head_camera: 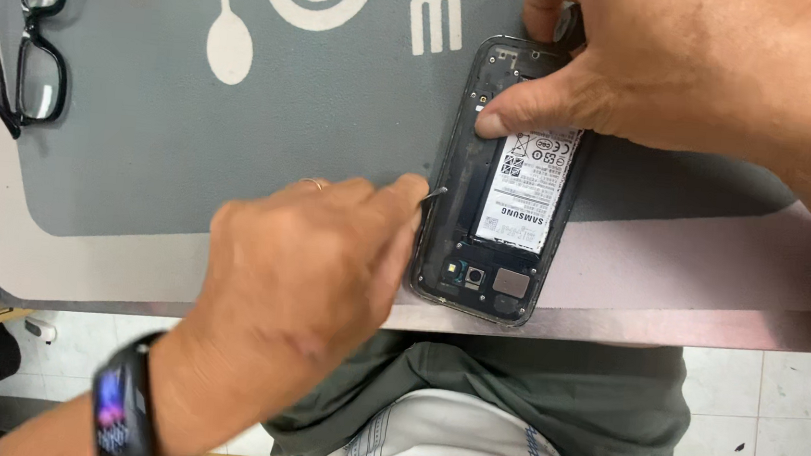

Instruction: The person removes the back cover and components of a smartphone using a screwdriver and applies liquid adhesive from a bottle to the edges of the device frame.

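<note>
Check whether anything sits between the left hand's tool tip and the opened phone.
Nothing visible does. The thin metal tool in the left hand points straight at the opened phone, whose left edge is bare; the right hand presses farther up.

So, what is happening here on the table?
A person works on an opened phone lying on a grey mat, its back cover off and the battery showing. The right hand presses it down with the thumb. The left hand holds a thin metal tool at the phone's edge. Glasses lie nearby.
</note>
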